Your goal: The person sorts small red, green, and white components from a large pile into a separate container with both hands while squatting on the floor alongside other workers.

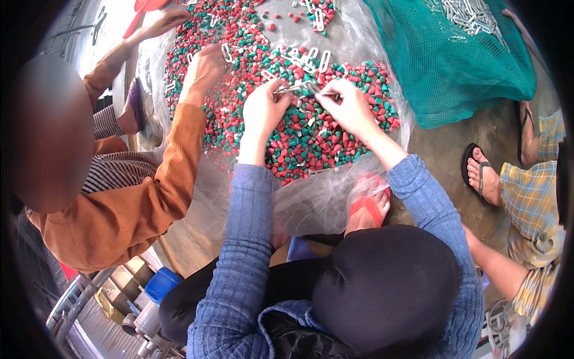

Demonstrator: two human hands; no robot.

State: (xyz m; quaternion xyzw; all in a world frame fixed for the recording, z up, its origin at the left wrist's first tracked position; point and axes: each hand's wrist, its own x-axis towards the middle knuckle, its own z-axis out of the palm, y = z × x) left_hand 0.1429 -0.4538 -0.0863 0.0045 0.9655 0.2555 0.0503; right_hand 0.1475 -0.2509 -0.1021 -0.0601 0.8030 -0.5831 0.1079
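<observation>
Red and green small pebble-like pieces (311, 140) lie in a wide heap under my hands. My left hand (266, 110) is closed, thumb against fingers, on a pale metal oval link (294, 87). My right hand (347, 107) pinches at the far end of that same link, where motion blur hides the detail. Just beyond my fingers, several loose oval links (310, 58) rest on the heap. Both my blue knitted sleeves come in from below.
At left, a co-worker in an orange sleeve (179, 161) reaches over the heap. A translucent sheet (305, 209) lies under the pieces. Green netting (442, 72) at right bears a pile of metal links (472, 17). A sandalled foot (483, 173) stands at right.
</observation>
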